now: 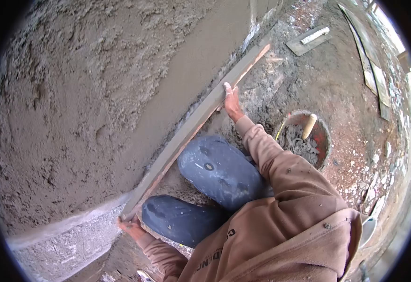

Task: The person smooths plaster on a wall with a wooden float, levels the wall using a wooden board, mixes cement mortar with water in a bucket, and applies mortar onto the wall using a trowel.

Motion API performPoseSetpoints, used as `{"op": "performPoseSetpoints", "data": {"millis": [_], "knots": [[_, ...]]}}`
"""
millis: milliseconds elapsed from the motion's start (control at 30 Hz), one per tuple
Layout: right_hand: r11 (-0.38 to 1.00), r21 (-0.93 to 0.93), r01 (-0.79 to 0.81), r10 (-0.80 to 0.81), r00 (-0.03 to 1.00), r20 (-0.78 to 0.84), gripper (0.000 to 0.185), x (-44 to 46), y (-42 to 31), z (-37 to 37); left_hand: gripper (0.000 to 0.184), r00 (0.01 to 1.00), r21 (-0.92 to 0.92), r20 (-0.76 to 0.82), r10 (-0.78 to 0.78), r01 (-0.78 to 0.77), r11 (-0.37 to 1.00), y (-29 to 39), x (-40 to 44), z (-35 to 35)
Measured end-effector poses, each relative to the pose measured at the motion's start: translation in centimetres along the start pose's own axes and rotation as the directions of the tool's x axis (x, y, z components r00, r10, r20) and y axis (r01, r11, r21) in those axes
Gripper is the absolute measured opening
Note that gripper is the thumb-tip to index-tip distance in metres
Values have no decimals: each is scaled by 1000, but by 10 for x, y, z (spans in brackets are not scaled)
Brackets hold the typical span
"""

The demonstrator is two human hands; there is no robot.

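Observation:
A long straight board, grey with mortar and with a bare reddish-brown edge, lies slantwise along the foot of the plastered wall. My left hand is closed around its lower end, near the wall's corner. Further up the board, my right hand grips it, the thumb on top and the other fingers partly hidden beneath. Between my hands and body are my bent knees in dark trousers. The wall's plaster is rough at the upper left and smoother in a band near the board.
Right of my right arm stands a bucket of wet mortar with a wooden-handled tool in it. A float with a pale handle lies on the ground beyond the board. Long planks and rubble lie at the far right.

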State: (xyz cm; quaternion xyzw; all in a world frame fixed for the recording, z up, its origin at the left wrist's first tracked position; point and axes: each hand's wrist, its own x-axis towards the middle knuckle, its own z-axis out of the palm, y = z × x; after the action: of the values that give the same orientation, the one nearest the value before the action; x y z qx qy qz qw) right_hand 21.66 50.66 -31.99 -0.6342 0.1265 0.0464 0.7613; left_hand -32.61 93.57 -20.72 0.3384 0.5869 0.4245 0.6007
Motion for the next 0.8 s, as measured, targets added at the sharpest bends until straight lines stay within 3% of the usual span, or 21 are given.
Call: {"op": "performPoseSetpoints", "data": {"millis": [33,67,100,167,200,267,333,433,633,700,800], "knots": [[996,90,-1,-1,1000,23,84,-6,-29,10,56,998,81,-31,51,-48,996,-3,7,0],[974,201,-102,65,981,180,90,-7,-44,14,57,996,-13,-86,12,-14,1000,-4,6,7],[971,231,-57,23,988,150,82,-1,-34,22,58,990,-111,-138,-37,22,994,-6,3,15],[957,286,45,-74,993,90,66,20,-8,45,60,999,-345,-18,36,-41,938,-7,-5,33],[950,312,0,-35,994,108,65,21,-12,48,62,997,-461,30,78,-56,886,-8,-10,43],[929,354,-107,56,987,153,64,14,-13,50,62,998,-437,-31,62,-69,897,-1,-20,55],[931,359,-57,8,991,135,63,12,-24,52,63,998,-407,-33,61,-69,911,-2,-3,49],[941,333,59,-76,996,40,63,7,-58,62,64,997,-398,17,76,-63,915,-7,18,23],[925,189,330,-327,944,-51,60,30,-185,62,64,997,-427,-21,71,-73,901,41,-77,91],[921,239,308,-315,949,-8,59,24,-233,61,63,998,-425,-5,60,-56,904,51,-110,113],[919,296,262,-287,957,43,60,18,-247,58,69,996,-420,-33,82,-88,903,50,-109,117]]}}
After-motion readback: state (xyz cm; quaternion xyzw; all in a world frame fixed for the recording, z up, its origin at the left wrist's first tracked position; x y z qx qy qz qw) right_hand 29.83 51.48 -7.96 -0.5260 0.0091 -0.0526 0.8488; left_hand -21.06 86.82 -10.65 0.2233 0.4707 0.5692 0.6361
